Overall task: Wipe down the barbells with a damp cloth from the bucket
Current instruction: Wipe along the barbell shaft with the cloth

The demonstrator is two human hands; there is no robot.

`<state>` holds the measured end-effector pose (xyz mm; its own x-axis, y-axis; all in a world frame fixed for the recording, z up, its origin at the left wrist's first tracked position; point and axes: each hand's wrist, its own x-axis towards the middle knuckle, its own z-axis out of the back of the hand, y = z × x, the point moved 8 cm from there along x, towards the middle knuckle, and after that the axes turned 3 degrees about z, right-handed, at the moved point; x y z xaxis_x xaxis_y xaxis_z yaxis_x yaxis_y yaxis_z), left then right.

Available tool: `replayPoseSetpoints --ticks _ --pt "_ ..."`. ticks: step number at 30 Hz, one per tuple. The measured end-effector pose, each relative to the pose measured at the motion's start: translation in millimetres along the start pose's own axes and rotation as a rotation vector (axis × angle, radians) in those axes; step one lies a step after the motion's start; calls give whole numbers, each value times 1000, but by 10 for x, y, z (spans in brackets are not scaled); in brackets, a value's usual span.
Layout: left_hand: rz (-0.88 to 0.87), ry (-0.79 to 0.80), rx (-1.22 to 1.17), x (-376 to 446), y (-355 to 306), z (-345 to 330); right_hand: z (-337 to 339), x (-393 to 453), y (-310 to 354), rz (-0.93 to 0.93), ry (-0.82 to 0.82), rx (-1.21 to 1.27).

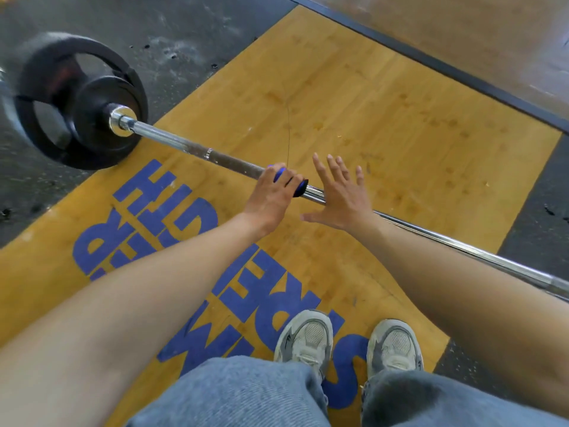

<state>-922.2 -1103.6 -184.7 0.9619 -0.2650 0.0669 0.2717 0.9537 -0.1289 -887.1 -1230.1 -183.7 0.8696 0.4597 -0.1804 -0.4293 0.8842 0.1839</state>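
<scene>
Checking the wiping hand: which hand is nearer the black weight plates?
Left. The left hand grips the blue cloth on the bar, toward the weight plates; the right hand is farther along.

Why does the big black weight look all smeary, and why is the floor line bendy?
Head view: the weight plates at the left edge are smeared by motion blur, while the left hand gripping the blue cloth on the bar looks sharper. The wide-angle lens curves the platform edge. The bar's chrome shows bright glare near the open right hand.
</scene>
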Motion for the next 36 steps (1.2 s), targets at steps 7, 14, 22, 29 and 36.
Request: replayPoseSetpoints --ticks 7,14,22,29,36 --pt "-177 -93 42 -268 230 74 -174 -71 64 -4 -13 -80" --pt "-108 -247 85 -272 135 -34 -179 -37 28 -35 44 -53" --pt "-48 32 267 -145 1206 127 -137 61 -47 -41 154 21" --pt "-199 -96 88 2 164 -84 -105 223 -141 -30 131 24" --pt "-29 -74 189 164 979 80 -71 444 -312 -19 175 63"
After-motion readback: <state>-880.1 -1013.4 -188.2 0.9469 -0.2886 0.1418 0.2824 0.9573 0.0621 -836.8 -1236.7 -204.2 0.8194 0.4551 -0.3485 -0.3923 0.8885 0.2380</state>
